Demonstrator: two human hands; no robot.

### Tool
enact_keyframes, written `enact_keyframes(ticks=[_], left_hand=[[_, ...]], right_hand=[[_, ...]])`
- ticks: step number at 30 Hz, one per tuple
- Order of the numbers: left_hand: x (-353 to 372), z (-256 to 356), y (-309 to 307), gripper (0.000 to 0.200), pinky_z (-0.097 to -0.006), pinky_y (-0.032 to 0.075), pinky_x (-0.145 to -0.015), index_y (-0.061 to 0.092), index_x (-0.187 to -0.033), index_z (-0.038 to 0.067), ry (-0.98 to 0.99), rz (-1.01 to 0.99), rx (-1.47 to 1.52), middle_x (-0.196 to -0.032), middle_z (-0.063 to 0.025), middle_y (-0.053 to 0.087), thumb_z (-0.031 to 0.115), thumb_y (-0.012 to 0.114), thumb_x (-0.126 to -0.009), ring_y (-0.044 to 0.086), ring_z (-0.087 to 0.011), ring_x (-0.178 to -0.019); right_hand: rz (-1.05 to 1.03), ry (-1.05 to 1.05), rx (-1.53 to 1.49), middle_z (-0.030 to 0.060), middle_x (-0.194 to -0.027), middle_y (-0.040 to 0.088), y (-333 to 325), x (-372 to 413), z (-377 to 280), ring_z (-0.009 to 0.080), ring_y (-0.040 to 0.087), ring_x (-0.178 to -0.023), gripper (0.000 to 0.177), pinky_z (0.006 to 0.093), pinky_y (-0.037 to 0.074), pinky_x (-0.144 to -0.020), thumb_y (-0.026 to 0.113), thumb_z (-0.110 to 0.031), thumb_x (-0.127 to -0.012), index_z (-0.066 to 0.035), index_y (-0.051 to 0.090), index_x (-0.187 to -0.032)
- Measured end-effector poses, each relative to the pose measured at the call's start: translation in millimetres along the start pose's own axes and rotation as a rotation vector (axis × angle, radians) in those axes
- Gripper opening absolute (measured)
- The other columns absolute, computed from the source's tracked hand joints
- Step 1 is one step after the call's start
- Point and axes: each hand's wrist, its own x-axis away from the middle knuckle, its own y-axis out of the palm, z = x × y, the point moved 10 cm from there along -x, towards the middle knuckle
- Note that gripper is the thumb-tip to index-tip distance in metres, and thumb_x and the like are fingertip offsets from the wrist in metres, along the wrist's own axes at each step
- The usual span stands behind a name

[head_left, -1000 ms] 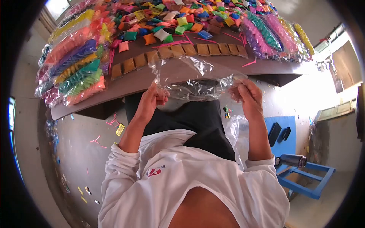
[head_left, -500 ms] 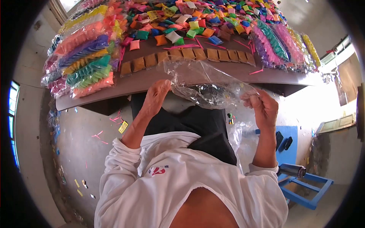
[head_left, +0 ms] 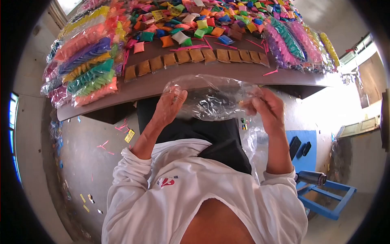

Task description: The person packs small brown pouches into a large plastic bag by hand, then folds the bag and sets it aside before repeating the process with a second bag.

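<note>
Nearest, over the white shirt [head_left: 195, 183], the left hand [head_left: 168, 106] pinches one end of a clear bag [head_left: 211, 97] between its bent fingers. The right hand [head_left: 269, 109] has its fingers closed on the other end, though the folds of plastic make the exact grip hard to read. The bag is above the dark trousers [head_left: 191, 130], just in front of the bench [head_left: 142, 87].

Half a second ago the bag hung on a slant, its left end raised, and its upper edge crossed the brown packets [head_left: 183, 56] in this view. Now the hands are closer together and more level, the plastic is slacker and bunched between them, and the brown row shows whole. That looks like handling of the bag itself: no packet can be seen inside, and the row lies where it did.

Farther back are pink strips [head_left: 191, 48] and a heap of coloured packets [head_left: 209, 22], with filled bags [head_left: 87, 65] stacked on the left and more on the right.
</note>
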Motion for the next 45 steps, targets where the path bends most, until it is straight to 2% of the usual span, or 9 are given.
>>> enact_keyframes(ticks=[6,9,15,18,21,27,39,42,45], left_hand=[[2.9,-16.7,-1.4,0.041,-0.0299,0.043,-0.074,0.058,-0.086,0.001,-0.146,-0.049,0.019,-0.083,-0.0068,0.061,0.034,0.043,-0.103,0.054,-0.0158,-0.078],[4.7,-19.9,-2.3,0.036,-0.0329,0.045,-0.072,0.057,-0.085,0.0,-0.109,-0.034,0.078,-0.077,-0.01,0.059,0.028,0.044,-0.103,0.056,-0.0213,-0.074],[3.0,-32.6,2.0,0.042,-0.0299,0.045,-0.072,0.058,-0.08,0.001,-0.17,-0.03,0.183,-0.076,-0.0053,0.061,0.035,0.047,-0.102,0.056,-0.0139,-0.076],[3.0,-18.0,3.4,0.046,-0.0294,0.045,-0.073,0.058,-0.076,0.001,-0.144,-0.058,0.188,-0.075,-0.0045,0.062,0.038,0.048,-0.101,0.056,-0.0125,-0.077],[6.5,-29.4,4.8,0.047,-0.0299,0.045,-0.075,0.057,-0.074,0.003,-0.145,-0.053,0.275,-0.075,-0.0047,0.062,0.04,0.048,-0.101,0.058,-0.0131,-0.078],[12.4,-43.9,-2.3,0.045,-0.0302,0.044,-0.074,0.054,-0.073,0.006,-0.277,-0.018,0.446,-0.076,-0.006,0.059,0.042,0.05,-0.1,0.058,-0.0148,-0.079],[19.6,-40.7,-5.9,0.042,-0.0278,0.042,-0.073,0.055,-0.068,0.009,-0.295,-0.026,0.544,-0.077,-0.0052,0.062,0.04,0.057,-0.097,0.056,-0.0122,-0.076],[20.2,-44.2,-6.9,0.043,-0.028,0.042,-0.071,0.055,-0.066,0.007,-0.297,-0.006,0.574,-0.073,-0.0034,0.06,0.037,0.057,-0.098,0.054,-0.0108,-0.073],[20.5,-43.9,-7.4,0.044,-0.0278,0.041,-0.071,0.055,-0.066,0.007,-0.302,-0.002,0.562,-0.073,-0.0032,0.06,0.038,0.056,-0.098,0.054,-0.0107,-0.073]], right_hand=[[0.119,0.263,0.002,0.0113,-0.092,0.071,-31.0,-10.2,37.6,0.0119,0.062,-0.076,0.047,0.0262,0.049,-0.07,0.05,-0.012,-0.092,-0.004,0.047,-0.137],[0.153,0.269,-0.026,0.0109,-0.095,0.071,-33.9,-10.2,43.7,0.0125,0.063,-0.082,0.048,0.0257,0.048,-0.072,0.051,-0.009,-0.09,-0.005,0.047,-0.138],[0.174,-0.01,0.05,0.0124,-0.124,0.06,-25.3,-19.6,18.4,0.0149,0.062,-0.093,0.056,0.0273,0.048,-0.079,0.063,-0.002,-0.084,-0.008,0.047,-0.138],[0.082,-0.089,0.463,0.0108,-0.13,0.055,-15.5,-28.2,-4.9,0.0183,0.062,-0.098,0.056,0.0308,0.049,-0.084,0.071,-0.007,-0.081,-0.009,0.052,-0.133],[-0.155,-0.058,0.542,0.0099,-0.125,0.058,1.3,-32.3,-0.8,0.0208,0.062,-0.099,0.054,0.0337,0.05,-0.086,0.079,-0.015,-0.076,-0.009,0.059,-0.126],[-0.155,-0.293,0.993,0.0146,-0.123,0.059,24.3,-35.0,-6.8,0.0292,0.06,-0.105,0.062,0.0403,0.047,-0.091,0.084,-0.034,-0.068,-0.008,0.063,-0.121],[-0.219,-0.28,1.383,0.01,-0.096,0.064,56.7,-57.6,15.7,0.0274,0.06,-0.097,0.025,0.0422,0.043,-0.088,0.064,-0.018,-0.079,-0.008,0.061,-0.102],[-0.147,-0.563,1.353,0.0101,-0.091,0.065,60.7,-55.0,6.1,0.0287,0.062,-0.094,0.016,0.0419,0.045,-0.086,0.06,-0.011,-0.081,-0.009,0.059,-0.097],[-0.01,-0.472,1.086,0.0103,-0.083,0.065,42.9,-59.6,-2.5,0.031,0.064,-0.085,0.006,0.0449,0.047,-0.077,0.056,-0.009,-0.086,-0.007,0.06,-0.089]])
